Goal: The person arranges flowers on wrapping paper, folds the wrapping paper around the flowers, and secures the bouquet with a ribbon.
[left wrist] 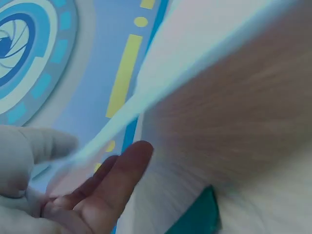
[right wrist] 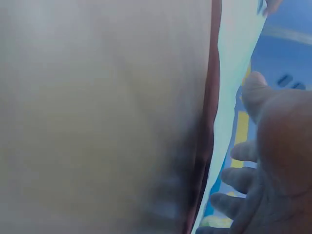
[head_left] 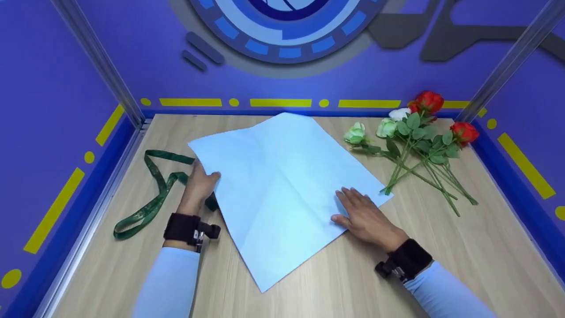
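A large pale-blue sheet of paper [head_left: 273,190] with faint creases lies diagonally on the table, one corner toward me. At its left edge my left hand [head_left: 201,185] pinches it, thumb over the top and fingers underneath. The left wrist view shows the edge of the sheet [left wrist: 180,58] raised off the tabletop, between thumb and fingers [left wrist: 122,170]. My right hand [head_left: 368,221] lies with straight fingers over the sheet's right side, thumb spread. A dark green ribbon [head_left: 152,207] lies in loose loops by my left hand, partly hidden behind it.
Artificial flowers lie at the back right: red roses [head_left: 429,102], a white bloom [head_left: 399,114] and pale green ones [head_left: 355,133], with stems crossing near the sheet's right corner. Blue panels [head_left: 287,88] wall the wooden table [head_left: 441,265] at the back and sides.
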Demonstrator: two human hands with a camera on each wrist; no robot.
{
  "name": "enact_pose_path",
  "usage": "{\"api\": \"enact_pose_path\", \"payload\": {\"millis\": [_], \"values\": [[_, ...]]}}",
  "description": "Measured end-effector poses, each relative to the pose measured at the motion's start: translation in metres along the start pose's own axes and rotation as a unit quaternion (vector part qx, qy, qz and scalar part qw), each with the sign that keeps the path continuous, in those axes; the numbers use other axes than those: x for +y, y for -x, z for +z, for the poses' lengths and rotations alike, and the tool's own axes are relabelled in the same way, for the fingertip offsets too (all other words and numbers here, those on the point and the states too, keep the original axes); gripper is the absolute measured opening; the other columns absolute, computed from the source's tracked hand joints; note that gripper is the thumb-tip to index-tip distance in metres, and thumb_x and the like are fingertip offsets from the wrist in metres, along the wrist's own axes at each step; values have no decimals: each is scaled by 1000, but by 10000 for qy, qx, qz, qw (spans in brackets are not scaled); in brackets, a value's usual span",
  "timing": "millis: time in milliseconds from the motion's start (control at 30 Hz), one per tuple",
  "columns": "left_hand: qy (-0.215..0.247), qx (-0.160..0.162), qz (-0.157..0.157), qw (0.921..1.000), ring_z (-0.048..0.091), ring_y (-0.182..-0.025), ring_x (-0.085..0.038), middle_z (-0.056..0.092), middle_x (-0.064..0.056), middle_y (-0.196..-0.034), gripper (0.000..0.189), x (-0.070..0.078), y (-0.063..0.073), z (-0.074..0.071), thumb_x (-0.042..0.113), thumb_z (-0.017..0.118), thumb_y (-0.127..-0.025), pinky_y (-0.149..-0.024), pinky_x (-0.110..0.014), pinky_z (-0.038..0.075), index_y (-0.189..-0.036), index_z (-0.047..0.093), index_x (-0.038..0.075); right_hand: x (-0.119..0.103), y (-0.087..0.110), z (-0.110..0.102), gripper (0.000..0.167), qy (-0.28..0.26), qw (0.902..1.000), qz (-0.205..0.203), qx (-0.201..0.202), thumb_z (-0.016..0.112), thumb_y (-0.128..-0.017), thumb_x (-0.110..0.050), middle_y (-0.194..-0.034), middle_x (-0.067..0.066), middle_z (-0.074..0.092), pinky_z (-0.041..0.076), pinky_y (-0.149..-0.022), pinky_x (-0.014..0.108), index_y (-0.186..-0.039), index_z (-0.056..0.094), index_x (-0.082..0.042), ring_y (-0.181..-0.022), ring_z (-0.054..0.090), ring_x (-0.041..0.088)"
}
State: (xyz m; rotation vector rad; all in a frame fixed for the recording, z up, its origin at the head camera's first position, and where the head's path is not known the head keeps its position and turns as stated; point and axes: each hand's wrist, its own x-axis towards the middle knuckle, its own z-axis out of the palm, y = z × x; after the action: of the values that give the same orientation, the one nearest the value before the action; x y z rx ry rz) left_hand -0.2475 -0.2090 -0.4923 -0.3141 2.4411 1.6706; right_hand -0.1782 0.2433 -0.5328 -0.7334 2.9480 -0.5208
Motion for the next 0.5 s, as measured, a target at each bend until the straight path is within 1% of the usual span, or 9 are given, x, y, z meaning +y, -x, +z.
{"api": "enact_pose_path", "payload": {"millis": [100,200,267,300,333,367,400,433,500], "values": [[-462,-230,-40,9987,12,-162,-38,9,-19,-175,83,-3,0,4,11,47,-103,-131,-50,15,-169,-2,12,8,2,-3,74,32,9999,90,-92,58,-106,-45,-161,31,40,29,-121,67,-157,39,5,-152,34,50],[-914,-473,-49,9947,20,-159,-40,18,-21,-173,78,-8,3,5,13,49,-103,-129,-53,22,-169,8,9,13,7,-7,70,250,9997,12,82,61,-105,-44,-153,31,50,37,-118,62,-152,47,6,-145,44,50],[-1241,-590,-28,9905,41,-148,-43,33,-26,-166,72,-11,6,3,15,50,-104,-119,-54,39,-167,18,4,16,11,-9,67,475,9985,-44,263,64,-103,-43,-147,30,56,42,-114,60,-148,53,6,-139,51,49],[-1392,-635,-47,9882,53,-137,-42,44,-28,-157,65,-13,7,1,16,51,-104,-110,-52,48,-164,28,3,17,13,-10,65,597,9975,-75,359,65,-102,-42,-144,30,59,45,-112,59,-146,55,5,-136,55,48],[-1580,-643,-45,9853,62,-122,-41,55,-28,-144,56,-14,8,-2,16,51,-104,-98,-49,54,-156,41,0,18,15,-11,64,721,9963,-104,452,66,-102,-42,-140,29,61,46,-109,59,-144,57,5,-132,58,47],[-1752,-637,-60,9825,66,-106,-37,61,-26,-129,45,-16,10,-5,17,52,-104,-86,-45,57,-145,51,-1,19,17,-12,63,839,9949,-125,538,68,-101,-42,-137,28,63,48,-107,59,-142,59,4,-129,60,46],[-1904,-612,-89,9797,65,-89,-32,64,-22,-112,34,-17,10,-8,17,53,-103,-73,-41,55,-131,59,-2,21,18,-13,63,934,9938,-113,589,69,-100,-43,-135,27,65,48,-106,59,-142,60,3,-127,61,46],[-2056,-590,-144,9767,60,-77,-28,62,-17,-98,24,-18,12,-12,17,53,-103,-64,-37,51,-116,62,-1,21,20,-13,63,1022,9927,-114,630,70,-99,-44,-132,27,66,48,-106,60,-141,60,3,-124,62,45],[-2330,-485,-267,9709,54,-70,-22,54,-9,-84,16,-19,15,-19,18,55,-101,-58,-32,45,-95,56,3,23,23,-13,65,1146,9913,-98,632,72,-97,-46,-129,26,67,47,-106,60,-141,60,2,-122,63,45]]}}
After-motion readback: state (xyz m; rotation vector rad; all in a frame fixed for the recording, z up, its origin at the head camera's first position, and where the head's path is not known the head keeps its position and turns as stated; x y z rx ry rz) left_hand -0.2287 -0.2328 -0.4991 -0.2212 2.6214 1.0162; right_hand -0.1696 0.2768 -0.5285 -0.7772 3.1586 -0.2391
